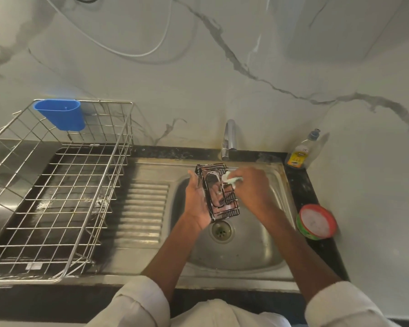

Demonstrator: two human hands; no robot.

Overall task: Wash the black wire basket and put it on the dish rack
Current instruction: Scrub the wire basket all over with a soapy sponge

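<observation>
The black wire basket (219,192) is held over the steel sink (241,251), tilted on its side. My left hand (196,201) grips it from the left and underneath. My right hand (253,187) holds a pale soapy scrub pad (232,179) against the basket's upper right part. The steel wire dish rack (57,185) stands on the counter to the left of the sink, with a blue plastic cup holder (60,115) hung on its back wall.
The tap (229,140) rises behind the sink; I see no water running. A dish soap bottle (301,152) stands at the back right corner. A round red and green tub of paste (316,221) sits right of the sink. A ribbed drainboard (142,208) lies between rack and bowl.
</observation>
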